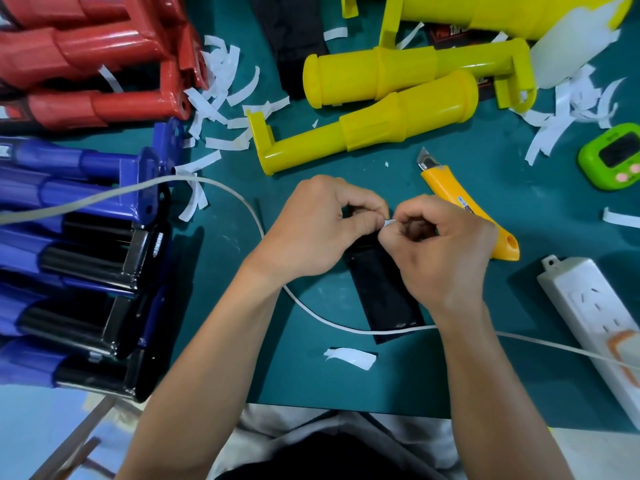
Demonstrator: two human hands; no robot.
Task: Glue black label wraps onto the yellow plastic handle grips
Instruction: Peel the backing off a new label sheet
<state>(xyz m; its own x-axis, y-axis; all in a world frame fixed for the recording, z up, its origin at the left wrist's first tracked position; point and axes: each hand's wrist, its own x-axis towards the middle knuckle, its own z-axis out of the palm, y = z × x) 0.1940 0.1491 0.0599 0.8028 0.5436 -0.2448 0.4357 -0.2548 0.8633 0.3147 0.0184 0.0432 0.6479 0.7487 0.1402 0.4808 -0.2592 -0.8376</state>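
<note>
A black label wrap [382,289] lies on the green mat in front of me, its far end under my fingers. My left hand [318,226] pinches that far end with curled fingers. My right hand [440,251] pinches a small white backing strip [389,222] at the same end, fingertips touching those of the left hand. Three yellow handle grips lie beyond my hands: one nearest [363,129], one behind it [415,72], and a large one [502,12] at the far edge.
A yellow utility knife [467,209] lies just right of my hands, blade out. A white cable [311,308] loops under my wrists to a power strip [588,313]. Blue handles [69,237] and red handles [86,53] are stacked left. White backing scraps [221,98] litter the mat; a green timer [613,157] sits right.
</note>
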